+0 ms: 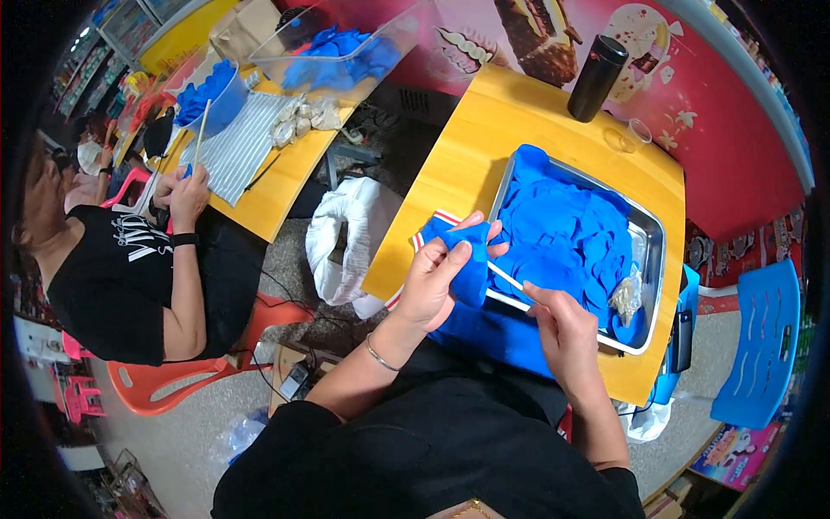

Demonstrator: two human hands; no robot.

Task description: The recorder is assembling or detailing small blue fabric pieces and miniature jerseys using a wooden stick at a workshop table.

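Note:
My left hand (425, 290) pinches a small blue fabric piece (471, 275) between thumb and fingers, above the near left edge of the table. My right hand (566, 333) grips a thin white stick (505, 277); its far end meets the blue fabric piece, and whether it goes inside cannot be seen. Beyond my hands a metal tray (654, 290) holds a heap of flat blue fabric pieces (562, 221). A small clear plastic bag (628, 296) lies at the tray's right end. Blue cloth (497, 337) drapes below my hands.
The tray stands on a yellow wooden table (471, 130) with a black bottle (598, 78) at its back. At left a co-worker (112, 268) holds a stick at a second table (281, 186). A white sack (346, 233) stands between the tables; a blue chair (756, 346) is at right.

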